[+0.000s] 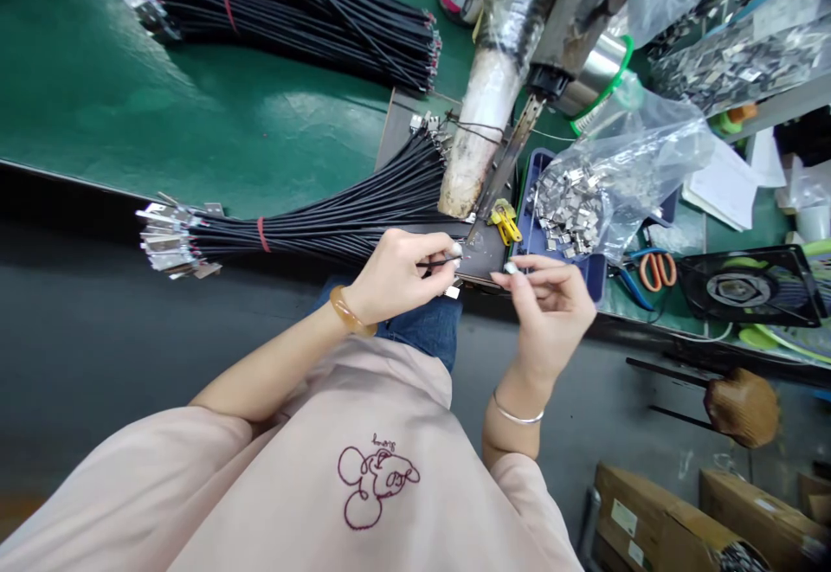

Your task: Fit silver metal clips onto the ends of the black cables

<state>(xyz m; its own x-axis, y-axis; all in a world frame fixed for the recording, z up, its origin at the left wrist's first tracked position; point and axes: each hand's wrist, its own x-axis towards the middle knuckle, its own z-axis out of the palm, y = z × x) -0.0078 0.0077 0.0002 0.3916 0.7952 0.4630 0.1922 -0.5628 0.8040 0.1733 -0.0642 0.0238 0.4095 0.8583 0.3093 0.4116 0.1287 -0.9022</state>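
Note:
Thumb and fingers of my left hand are pinched on a black cable, at the near edge of a dark board. Its fingertips have something white on them. To the right, my right hand is pinched closed beside the blue tray; a small whitish piece shows at its fingertips, too small to name. Behind my left hand lies a bundle of black cables with metal connectors, tied by a red band. A soldering iron points down between the hands, its tip near the board.
Beside the iron hangs a white, tape-wrapped tube. A yellow clip lies near the tray, which holds a plastic bag of metal connectors. Further right are orange-handled scissors and a black fan. Another cable bundle lies behind.

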